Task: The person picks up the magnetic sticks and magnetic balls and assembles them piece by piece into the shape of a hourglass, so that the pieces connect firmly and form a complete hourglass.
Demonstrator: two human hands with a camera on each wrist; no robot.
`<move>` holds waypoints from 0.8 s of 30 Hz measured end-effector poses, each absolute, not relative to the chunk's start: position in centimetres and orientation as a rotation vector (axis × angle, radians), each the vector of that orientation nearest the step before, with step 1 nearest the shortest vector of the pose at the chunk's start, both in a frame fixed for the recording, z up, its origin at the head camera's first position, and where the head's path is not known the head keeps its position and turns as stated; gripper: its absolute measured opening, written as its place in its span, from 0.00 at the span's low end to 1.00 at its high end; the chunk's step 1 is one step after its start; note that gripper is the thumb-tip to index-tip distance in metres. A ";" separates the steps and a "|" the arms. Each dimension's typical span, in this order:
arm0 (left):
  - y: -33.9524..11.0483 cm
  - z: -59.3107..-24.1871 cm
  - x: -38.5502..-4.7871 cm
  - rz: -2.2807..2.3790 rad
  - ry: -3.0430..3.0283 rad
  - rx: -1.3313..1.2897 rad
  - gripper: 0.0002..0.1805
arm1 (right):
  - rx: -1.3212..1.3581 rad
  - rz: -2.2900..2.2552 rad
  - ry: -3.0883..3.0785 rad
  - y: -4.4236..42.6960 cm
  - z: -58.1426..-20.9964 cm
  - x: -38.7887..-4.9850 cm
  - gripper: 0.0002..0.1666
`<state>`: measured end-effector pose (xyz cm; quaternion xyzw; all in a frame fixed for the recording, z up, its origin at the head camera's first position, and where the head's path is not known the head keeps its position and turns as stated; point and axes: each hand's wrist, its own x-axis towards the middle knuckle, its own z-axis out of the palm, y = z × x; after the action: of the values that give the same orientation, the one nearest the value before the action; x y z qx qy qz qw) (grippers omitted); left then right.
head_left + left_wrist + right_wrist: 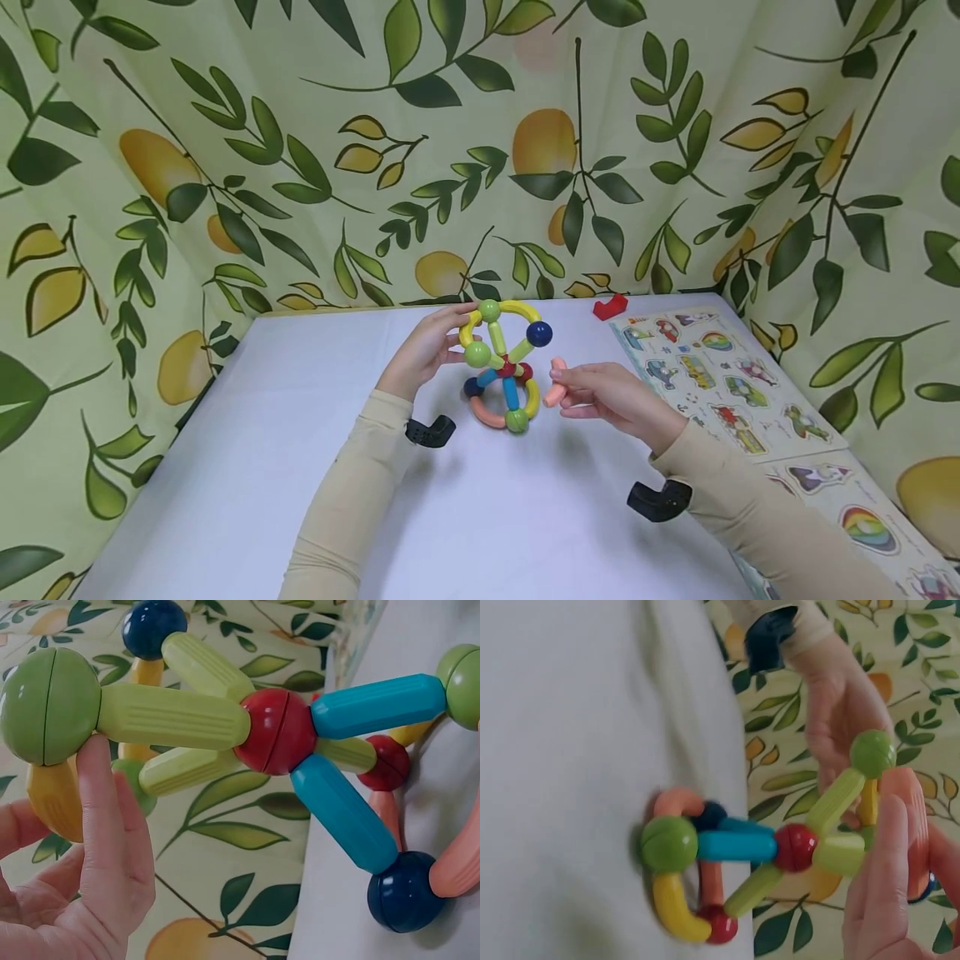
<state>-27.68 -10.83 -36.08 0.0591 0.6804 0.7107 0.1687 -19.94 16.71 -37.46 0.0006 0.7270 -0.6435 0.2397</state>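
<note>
A toy model of balls and magnetic rods stands on the white table, joined at a central red ball (507,367). Its lower ring has blue spokes (379,705) with pink and yellow curved rods. Above, light green rods carry green balls (51,705), a dark blue ball (539,334) and yellow curved rods (517,307). My left hand (426,354) holds the upper ring from the left, fingers around a yellow curved rod under a green ball. Just right of the model, my right hand (618,398) pinches a loose pink curved rod (909,814), apart from the model in the head view.
A red curved piece (611,307) lies at the table's back edge. Picture sheets (720,367) with printed vehicles and rainbows cover the right side. A leaf-patterned curtain (465,150) hangs behind the table (247,467). Black mounts (660,501) are on both wrists.
</note>
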 end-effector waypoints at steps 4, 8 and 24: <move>-10.8 -36.2 -27.6 2.010 1.940 0.170 0.24 | 0.071 -1.917 1.863 15.3 -36.9 -20.3 0.19; -10.6 -36.2 -27.5 2.004 1.932 0.168 0.24 | 0.154 -2.002 1.796 14.7 -37.0 -20.5 0.16; -10.5 -36.4 -27.4 1.970 1.989 0.197 0.24 | 0.060 -2.142 1.761 11.3 -37.2 -20.3 0.29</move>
<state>-27.40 -10.50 -36.38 0.0691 0.6988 0.6922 0.1666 -20.31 11.31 -37.25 0.0211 0.6242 -0.7592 0.1831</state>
